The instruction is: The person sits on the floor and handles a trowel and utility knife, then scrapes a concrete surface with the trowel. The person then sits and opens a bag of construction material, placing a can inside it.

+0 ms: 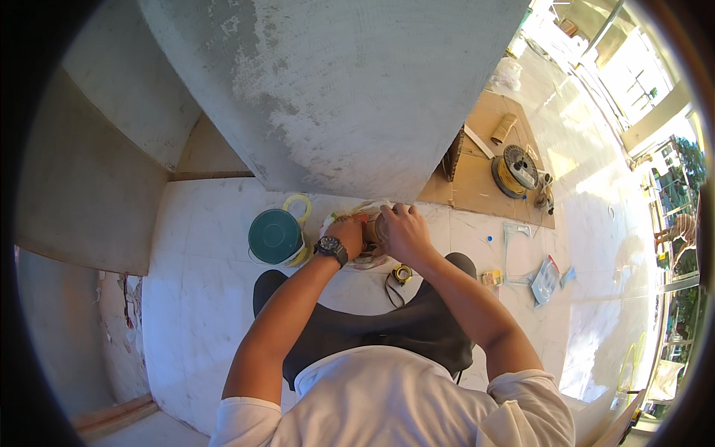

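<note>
Both of my hands are close together over an open bag [366,261] on the floor, at the foot of the grey wall. My left hand [345,237], with a black watch on its wrist, is closed with its fingers down in the bag. Something red shows by those fingers, but what they hold is hidden. My right hand [407,232] is curled over a brown, round-ended piece [381,228] at the bag's right side; its kind does not show. A yellow and black tape measure [403,274] lies just below my right hand.
Left of the bag stands a bucket with a green top [275,236], beside a pale yellow ring [299,206]. At right, a cardboard sheet [477,190] carries a wire spool [515,173]. A plastic packet [546,281] lies on the tiles. A plastered wall [335,89] rises ahead.
</note>
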### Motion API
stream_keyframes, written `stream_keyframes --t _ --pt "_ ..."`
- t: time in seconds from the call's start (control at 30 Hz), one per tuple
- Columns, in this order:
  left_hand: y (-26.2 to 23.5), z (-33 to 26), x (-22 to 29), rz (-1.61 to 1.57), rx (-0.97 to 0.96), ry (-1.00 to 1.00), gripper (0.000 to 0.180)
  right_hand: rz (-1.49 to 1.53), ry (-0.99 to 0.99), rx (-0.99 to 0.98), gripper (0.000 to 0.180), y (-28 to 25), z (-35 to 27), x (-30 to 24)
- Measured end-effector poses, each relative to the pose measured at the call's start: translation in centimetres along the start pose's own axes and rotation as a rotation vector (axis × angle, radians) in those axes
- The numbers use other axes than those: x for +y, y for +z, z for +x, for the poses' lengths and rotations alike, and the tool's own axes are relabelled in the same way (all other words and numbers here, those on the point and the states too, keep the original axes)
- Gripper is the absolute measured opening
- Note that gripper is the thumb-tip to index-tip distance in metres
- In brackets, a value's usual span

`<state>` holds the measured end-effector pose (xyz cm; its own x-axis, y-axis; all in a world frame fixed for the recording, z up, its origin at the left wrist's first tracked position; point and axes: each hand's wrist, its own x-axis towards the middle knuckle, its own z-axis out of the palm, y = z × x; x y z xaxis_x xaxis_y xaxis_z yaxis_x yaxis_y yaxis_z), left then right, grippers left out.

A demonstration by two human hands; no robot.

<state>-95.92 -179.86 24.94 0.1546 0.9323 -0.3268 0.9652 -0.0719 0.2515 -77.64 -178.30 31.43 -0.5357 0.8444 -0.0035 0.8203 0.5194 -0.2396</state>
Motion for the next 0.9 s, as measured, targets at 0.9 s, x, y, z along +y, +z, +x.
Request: stream_keyframes --t 0.9 --pt "-1.5 10.6 1.0 -0.535 -0.606 -0.067 0.043 0.764 0.436 0.141 0.068 -2.6 -4.8 2.5"
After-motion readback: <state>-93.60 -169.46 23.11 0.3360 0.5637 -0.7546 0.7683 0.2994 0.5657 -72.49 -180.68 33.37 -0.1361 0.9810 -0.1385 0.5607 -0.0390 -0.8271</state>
